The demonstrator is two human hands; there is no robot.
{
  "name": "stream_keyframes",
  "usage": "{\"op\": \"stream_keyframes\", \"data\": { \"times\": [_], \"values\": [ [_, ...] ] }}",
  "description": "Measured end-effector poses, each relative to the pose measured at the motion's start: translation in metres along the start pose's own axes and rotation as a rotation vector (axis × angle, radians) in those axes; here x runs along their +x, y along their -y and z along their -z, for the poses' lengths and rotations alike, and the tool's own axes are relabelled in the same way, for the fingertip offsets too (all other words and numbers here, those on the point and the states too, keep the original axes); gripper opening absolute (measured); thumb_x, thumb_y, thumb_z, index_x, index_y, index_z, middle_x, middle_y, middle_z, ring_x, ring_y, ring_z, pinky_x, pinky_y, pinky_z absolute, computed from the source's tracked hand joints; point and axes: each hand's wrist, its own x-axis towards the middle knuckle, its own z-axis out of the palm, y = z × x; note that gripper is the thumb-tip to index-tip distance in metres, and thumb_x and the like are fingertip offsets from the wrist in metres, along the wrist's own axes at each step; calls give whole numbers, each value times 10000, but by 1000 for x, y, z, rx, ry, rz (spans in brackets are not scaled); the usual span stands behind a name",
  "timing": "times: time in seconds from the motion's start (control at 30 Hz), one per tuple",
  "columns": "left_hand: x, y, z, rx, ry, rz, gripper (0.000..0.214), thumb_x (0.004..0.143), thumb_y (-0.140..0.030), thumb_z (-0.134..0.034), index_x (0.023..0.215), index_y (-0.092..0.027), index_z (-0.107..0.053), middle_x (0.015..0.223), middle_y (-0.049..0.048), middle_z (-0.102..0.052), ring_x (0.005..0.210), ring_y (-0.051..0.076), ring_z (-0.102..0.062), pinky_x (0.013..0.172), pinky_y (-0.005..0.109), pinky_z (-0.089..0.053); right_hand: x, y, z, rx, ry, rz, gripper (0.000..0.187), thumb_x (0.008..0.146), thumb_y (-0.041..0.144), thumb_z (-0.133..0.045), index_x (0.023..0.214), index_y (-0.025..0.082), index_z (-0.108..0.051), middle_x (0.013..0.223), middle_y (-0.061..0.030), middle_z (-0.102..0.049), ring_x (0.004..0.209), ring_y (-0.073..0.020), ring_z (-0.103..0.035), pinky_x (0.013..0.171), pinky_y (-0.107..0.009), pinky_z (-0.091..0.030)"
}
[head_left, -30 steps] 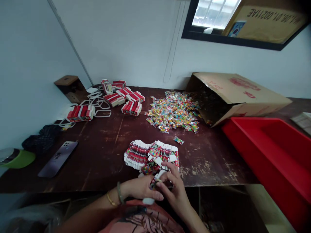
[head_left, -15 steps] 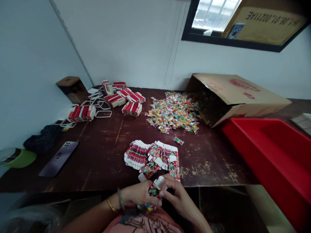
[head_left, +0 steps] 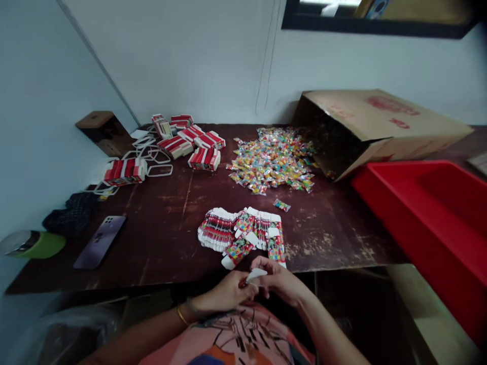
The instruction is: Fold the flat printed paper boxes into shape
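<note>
Just off the table's front edge, my left hand is closed around a small printed carton, mostly hidden by the fingers. Its white flap sticks up between my hands. The fingers of my right hand are bent and pinch at this flap. Right in front lies a fanned row of flat red-and-white cartons. A few loose ones rest on and beside it, among them a colourful carton with a white end flap. A single wrapped candy lies behind the row.
A heap of wrapped candies spreads before a tipped cardboard box. A red tray stands at the right. Bundled cartons and white bands lie back left. A phone and a green-sided container sit at the left.
The camera has tilted downward. My hands have turned the carton, so its printed face is now mostly hidden and chiefly the white flap shows.
</note>
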Motion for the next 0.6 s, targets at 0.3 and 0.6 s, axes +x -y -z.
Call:
{"op": "stream_keyframes", "data": {
  "times": [0.3, 0.6],
  "values": [
    [-6, -1, 14, -262, 70, 165, 410, 803, -520, -596, 936, -144, -689, 862, 37, -645, 808, 165, -539, 833, 311, -413, 12, -4, 5, -58, -1, -32, 304, 604, 182, -771, 846, 153, -590, 695, 53, -633, 509, -98, -649, 492, -190, -526],
    [-5, 4, 16, -581, -50, 257, 253, 683, -269, -590, 869, -123, -680, 724, 32, -653, 746, 171, -580, 792, 306, -421, 20, 5, -7, -169, 37, 16, 313, 682, 359, -781, 852, 161, -610, 678, 41, -654, 448, -90, -603, 455, -205, -496]
  ]
}}
